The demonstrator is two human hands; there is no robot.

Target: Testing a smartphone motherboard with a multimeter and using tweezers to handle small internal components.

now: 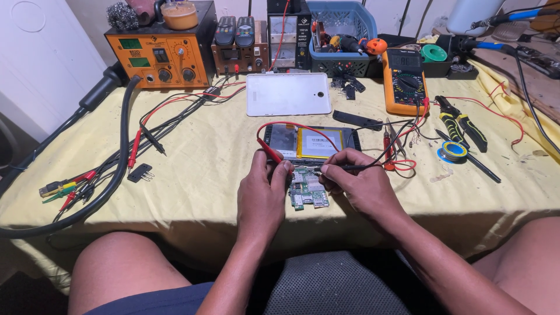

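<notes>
Your left hand (262, 186) is closed around the red probe (269, 153), and your right hand (359, 184) pinches the black probe (350, 167) like a pen. Both tips meet on the green circuit board (308, 189), which lies on the bench (198, 175) between your hands, touching them, just below the opened tablet (309, 142). The board's long axis runs away from you, toward the tablet. The black probe lies nearly level, pointing left, so it crosses the board's top edge. Neither hand is clearly nearer; each sits at one side of the board.

Count one circuit board, one opened tablet with one yellow battery (318, 143), one white back cover (288, 94) farther back, two probes in your hands, and one orange meter (403, 81) to your right.
</notes>
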